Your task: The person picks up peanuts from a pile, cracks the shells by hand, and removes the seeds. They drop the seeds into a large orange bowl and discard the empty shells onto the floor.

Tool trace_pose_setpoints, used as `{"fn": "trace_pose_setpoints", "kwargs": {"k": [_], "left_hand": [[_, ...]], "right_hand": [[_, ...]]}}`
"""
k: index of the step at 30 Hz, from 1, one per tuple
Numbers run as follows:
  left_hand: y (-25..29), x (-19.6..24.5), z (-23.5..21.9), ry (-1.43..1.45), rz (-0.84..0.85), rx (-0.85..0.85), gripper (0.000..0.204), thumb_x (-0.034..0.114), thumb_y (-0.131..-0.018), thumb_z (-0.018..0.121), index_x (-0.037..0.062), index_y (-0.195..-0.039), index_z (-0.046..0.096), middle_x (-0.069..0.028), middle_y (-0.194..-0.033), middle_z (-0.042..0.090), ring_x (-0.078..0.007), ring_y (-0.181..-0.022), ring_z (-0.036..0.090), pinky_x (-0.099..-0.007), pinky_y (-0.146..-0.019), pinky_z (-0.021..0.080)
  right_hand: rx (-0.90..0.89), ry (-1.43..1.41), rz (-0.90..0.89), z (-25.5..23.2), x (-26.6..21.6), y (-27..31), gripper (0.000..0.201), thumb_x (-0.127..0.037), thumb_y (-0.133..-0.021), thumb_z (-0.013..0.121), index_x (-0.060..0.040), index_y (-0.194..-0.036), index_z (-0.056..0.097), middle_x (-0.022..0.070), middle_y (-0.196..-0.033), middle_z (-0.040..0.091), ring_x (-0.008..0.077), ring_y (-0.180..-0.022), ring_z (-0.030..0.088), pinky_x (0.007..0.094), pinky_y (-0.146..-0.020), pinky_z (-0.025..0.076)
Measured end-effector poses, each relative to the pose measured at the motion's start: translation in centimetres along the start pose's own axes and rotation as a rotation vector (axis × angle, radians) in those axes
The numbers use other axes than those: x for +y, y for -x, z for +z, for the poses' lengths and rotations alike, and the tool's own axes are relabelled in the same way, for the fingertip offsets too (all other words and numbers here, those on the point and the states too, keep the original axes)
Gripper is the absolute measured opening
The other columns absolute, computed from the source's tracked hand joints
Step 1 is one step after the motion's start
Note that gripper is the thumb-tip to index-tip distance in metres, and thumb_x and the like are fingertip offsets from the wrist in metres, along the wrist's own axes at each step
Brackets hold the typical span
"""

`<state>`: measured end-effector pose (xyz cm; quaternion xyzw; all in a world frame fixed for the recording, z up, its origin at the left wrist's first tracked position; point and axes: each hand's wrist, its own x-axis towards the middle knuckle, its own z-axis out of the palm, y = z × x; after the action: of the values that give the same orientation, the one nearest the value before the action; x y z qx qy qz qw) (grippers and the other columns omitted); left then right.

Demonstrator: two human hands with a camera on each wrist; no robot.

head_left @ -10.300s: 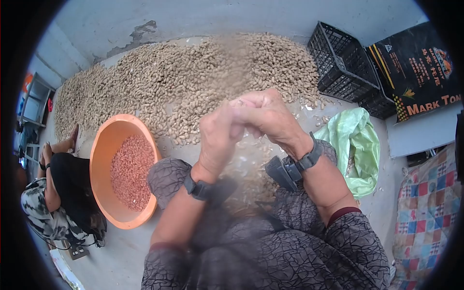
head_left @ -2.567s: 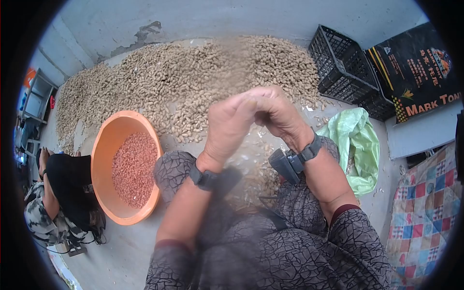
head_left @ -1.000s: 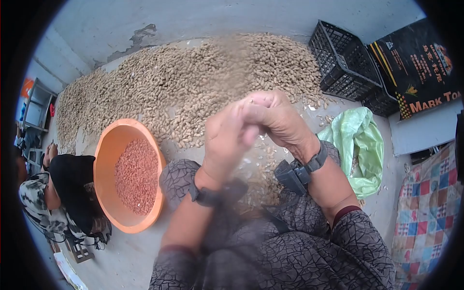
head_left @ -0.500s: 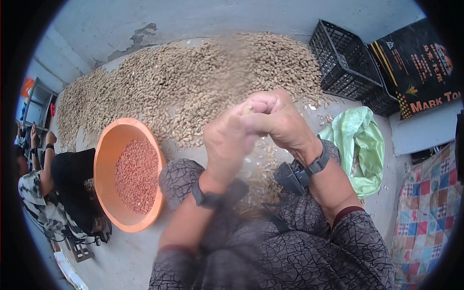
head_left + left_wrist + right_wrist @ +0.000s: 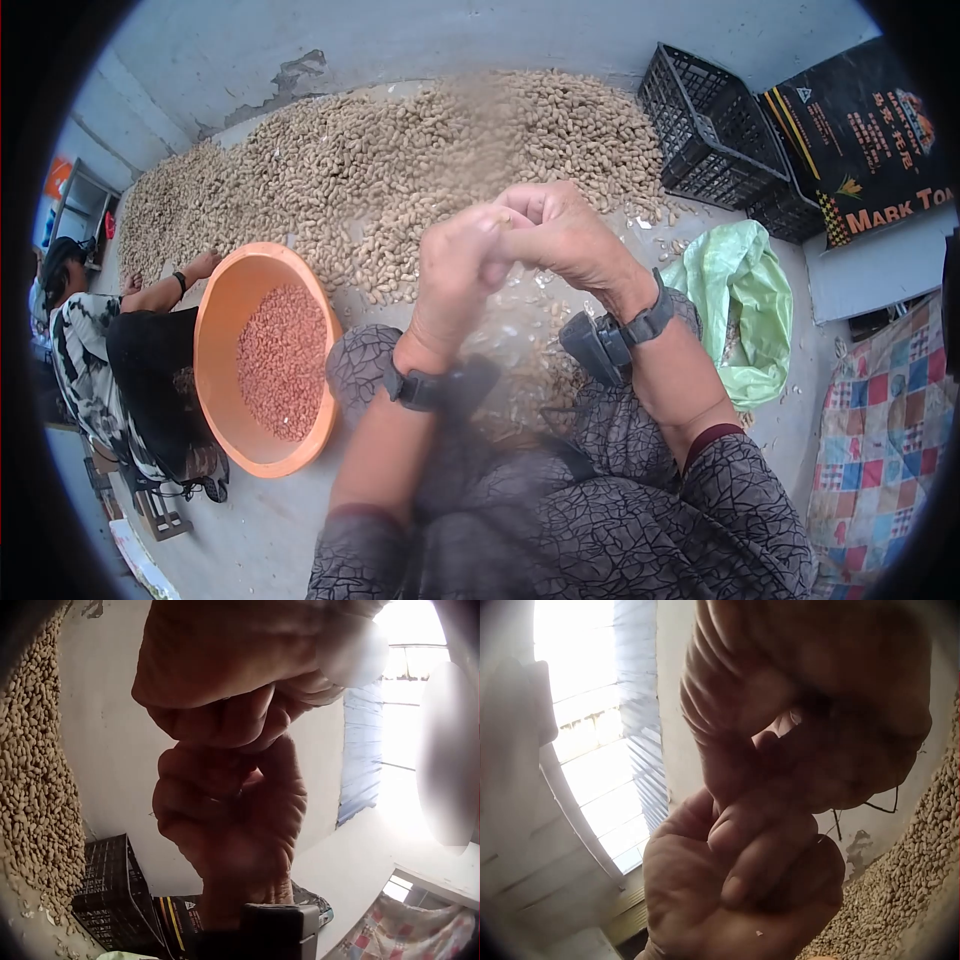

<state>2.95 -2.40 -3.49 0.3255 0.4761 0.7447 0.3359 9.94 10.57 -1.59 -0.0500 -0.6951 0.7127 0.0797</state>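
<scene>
My left hand (image 5: pixel 452 275) and right hand (image 5: pixel 565 240) meet in front of my body, their fingers curled and thumbs close together. Between the fingertips they pinch a peanut, mostly hidden; a small pale bit shows at the left thumb in the head view. In the left wrist view the right hand (image 5: pixel 232 814) is curled just beneath the left. From the right wrist view, the left hand (image 5: pixel 742 885) has its fingers folded toward the palm, and thin dark stems poke out beside the hands. A wide heap of unshelled peanuts (image 5: pixel 350 180) lies beyond them.
An orange basin (image 5: pixel 222 380) of reddish shelled peanuts stands left of my knee. Beside it sits another person (image 5: pixel 95 340). On the right are black crates (image 5: pixel 705 125), a green sack (image 5: pixel 755 310) and a black printed bag (image 5: pixel 865 150). Shells (image 5: pixel 540 380) litter the floor between my legs.
My hands stay together, shifting slightly, and the peanut that showed between my fingertips half a second ago is now mostly covered. The other person has leaned forward, stretching an arm toward the basin's far rim.
</scene>
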Motion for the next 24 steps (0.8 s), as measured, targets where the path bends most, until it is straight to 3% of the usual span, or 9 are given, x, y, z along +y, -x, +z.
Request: {"fn": "trace_pose_setpoints", "kwargs": {"k": [7,9,12,14,18,24], "left_hand": [[-0.4,-1.4,-0.3,0.063,0.012,0.204,0.025,0.019,-0.093,0.042,-0.0014,-0.092,0.057,0.0037,-0.058,0.043,-0.0021,-0.047,0.032,-0.0171,-0.041,0.025],[-0.6,-1.4,-0.3,0.089,0.045,0.238,0.024,0.019,-0.094,0.042,-0.0004,-0.093,0.057,0.0040,-0.058,0.043,-0.0018,-0.047,0.032,-0.0171,-0.041,0.025],[-0.7,-1.2,0.0,0.041,0.068,0.238,0.024,0.018,-0.095,0.041,-0.0004,-0.098,0.056,0.0055,-0.058,0.041,-0.0011,-0.047,0.031,-0.0172,-0.041,0.025],[-0.6,-1.1,0.3,-0.120,0.138,0.267,0.025,0.017,-0.096,0.039,-0.0014,-0.101,0.054,0.0067,-0.058,0.040,-0.0006,-0.047,0.030,-0.0173,-0.041,0.025],[-0.7,-0.5,0.7,-0.121,0.154,0.317,0.026,0.018,-0.096,0.038,-0.0017,-0.102,0.054,0.0073,-0.058,0.039,-0.0001,-0.047,0.030,-0.0168,-0.042,0.025],[-0.5,-0.7,0.2,-0.379,0.254,0.275,0.023,0.017,-0.096,0.039,0.0019,-0.102,0.055,0.0052,-0.066,0.048,0.0000,-0.057,0.041,-0.0152,-0.049,0.033]], "right_hand": [[-0.087,-0.204,0.078,-0.6,-0.3,0.1,0.012,-0.011,-0.078,0.064,-0.0005,-0.083,0.060,0.0033,-0.069,0.061,0.0050,-0.053,0.049,0.0176,-0.045,0.035],[0.061,-0.242,0.092,0.0,-0.7,0.2,0.013,-0.012,-0.080,0.062,0.0003,-0.086,0.061,0.0024,-0.068,0.061,0.0041,-0.053,0.049,0.0165,-0.044,0.035],[0.127,-0.194,0.043,0.4,0.1,-0.1,0.016,-0.012,-0.082,0.061,0.0013,-0.090,0.062,0.0025,-0.069,0.061,0.0032,-0.053,0.048,0.0154,-0.043,0.035],[0.125,-0.215,0.048,0.3,0.5,-0.2,0.016,-0.012,-0.082,0.061,0.0015,-0.090,0.062,0.0025,-0.069,0.061,0.0031,-0.053,0.049,0.0149,-0.042,0.035],[0.111,-0.361,0.086,0.3,0.8,-0.4,0.016,-0.012,-0.082,0.061,0.0025,-0.090,0.062,0.0033,-0.068,0.061,0.0033,-0.052,0.050,0.0145,-0.041,0.036],[0.095,-0.348,0.086,0.1,0.7,-0.3,0.013,-0.011,-0.082,0.060,0.0018,-0.084,0.061,0.0049,-0.067,0.062,0.0038,-0.052,0.052,0.0144,-0.040,0.036]]}}
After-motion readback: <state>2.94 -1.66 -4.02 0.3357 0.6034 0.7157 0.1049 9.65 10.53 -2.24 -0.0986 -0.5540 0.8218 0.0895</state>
